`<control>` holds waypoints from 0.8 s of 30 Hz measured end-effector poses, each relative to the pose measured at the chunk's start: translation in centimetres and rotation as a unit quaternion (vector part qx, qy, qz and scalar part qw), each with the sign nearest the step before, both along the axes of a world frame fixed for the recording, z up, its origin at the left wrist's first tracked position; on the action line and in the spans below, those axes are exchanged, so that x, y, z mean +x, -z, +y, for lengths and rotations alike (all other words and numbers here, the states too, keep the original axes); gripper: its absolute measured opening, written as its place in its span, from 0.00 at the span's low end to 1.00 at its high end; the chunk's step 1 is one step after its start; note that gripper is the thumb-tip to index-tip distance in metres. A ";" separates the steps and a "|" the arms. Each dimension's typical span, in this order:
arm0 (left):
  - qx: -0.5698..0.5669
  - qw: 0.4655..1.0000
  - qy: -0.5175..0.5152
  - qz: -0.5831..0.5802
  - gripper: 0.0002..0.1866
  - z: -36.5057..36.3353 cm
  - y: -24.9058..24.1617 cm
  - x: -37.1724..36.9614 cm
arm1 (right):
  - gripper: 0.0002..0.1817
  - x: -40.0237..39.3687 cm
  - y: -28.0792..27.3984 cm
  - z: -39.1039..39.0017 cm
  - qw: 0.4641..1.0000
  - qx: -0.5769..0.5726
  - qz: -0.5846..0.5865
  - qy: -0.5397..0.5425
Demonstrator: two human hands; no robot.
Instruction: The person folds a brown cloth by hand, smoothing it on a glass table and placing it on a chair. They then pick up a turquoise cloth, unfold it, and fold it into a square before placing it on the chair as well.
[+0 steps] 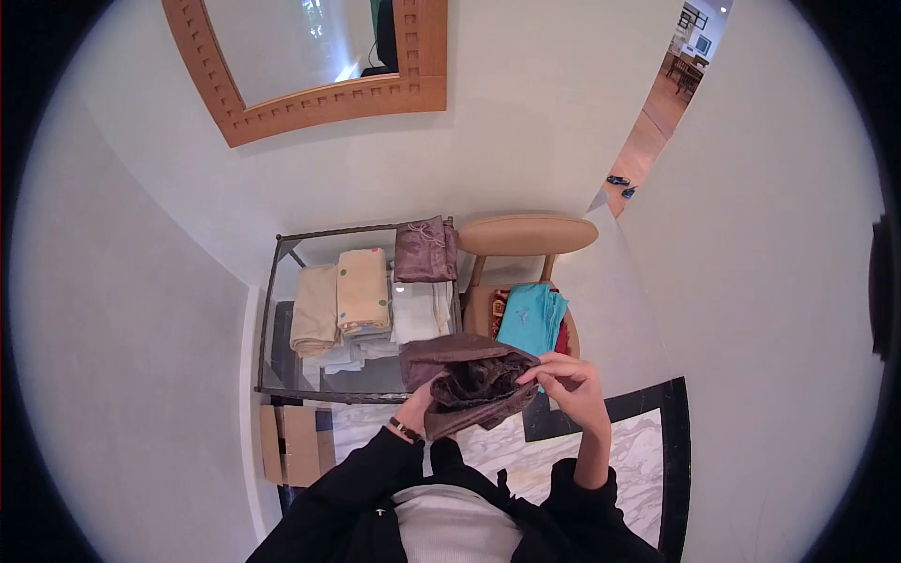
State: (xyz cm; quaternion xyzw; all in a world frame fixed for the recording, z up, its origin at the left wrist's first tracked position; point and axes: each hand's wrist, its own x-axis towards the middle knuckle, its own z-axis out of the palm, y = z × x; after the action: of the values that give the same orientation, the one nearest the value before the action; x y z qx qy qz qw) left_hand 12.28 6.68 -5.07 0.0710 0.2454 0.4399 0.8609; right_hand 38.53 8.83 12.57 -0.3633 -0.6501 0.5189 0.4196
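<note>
A dark brown fabric bag (477,413) is held up in front of my body, its mouth gaping toward me and its inside dark and crumpled. My left hand (419,405), with a bracelet at the wrist, grips the bag's left side; its fingers are partly hidden by the cloth. On the right edge of the opening, my right hand (569,383) pinches the fabric between thumb and fingers. Beyond the bag, a folded purple-brown drawstring pouch (425,253) lies on the glass table (349,383).
Folded beige cloth (316,310), a dotted cream cloth (363,286) and white cloths (413,314) are stacked on the table. A wooden chair (527,235) to its right carries a folded turquoise cloth (530,317). Cardboard (302,443) stands at lower left. A framed mirror (338,122) hangs above.
</note>
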 end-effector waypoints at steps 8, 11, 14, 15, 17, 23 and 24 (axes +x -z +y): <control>0.386 0.700 0.023 0.600 0.38 -2.4 -3.9 -1.6 | 0.10 -2.9 0.3 -2.2 0.999 0.010 -0.031 0.032; 0.402 0.709 -0.017 0.579 0.35 -4.2 -8.0 -2.4 | 0.10 -4.8 1.3 -2.9 1.000 -0.012 -0.005 0.002; 0.393 0.757 -0.005 0.522 0.28 -5.5 -10.5 -4.5 | 0.11 -7.3 1.3 -3.5 0.999 -0.021 0.020 -0.025; 0.366 0.801 -0.011 0.473 0.26 -5.9 -10.7 -5.5 | 0.11 -8.4 1.0 -3.8 0.999 -0.013 0.026 -0.029; 0.309 0.877 -0.025 0.367 0.23 -6.7 -10.8 -7.5 | 0.11 -10.8 0.1 -4.4 0.999 -0.005 0.032 -0.036; 0.217 0.922 -0.127 0.294 0.22 -10.1 -13.9 -11.6 | 0.10 -17.6 -0.7 -7.4 0.998 0.001 0.010 -0.055; 0.225 0.915 -0.128 0.309 0.21 -10.3 -13.5 -12.5 | 0.10 -18.4 -0.6 -8.0 0.999 -0.003 -0.005 -0.054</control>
State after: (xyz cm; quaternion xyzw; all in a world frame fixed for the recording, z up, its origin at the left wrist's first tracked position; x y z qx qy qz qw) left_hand -0.20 -3.64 8.44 0.3634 0.4003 0.5465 0.6396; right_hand 20.13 0.88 13.15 -0.3316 -0.6695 0.5405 0.3869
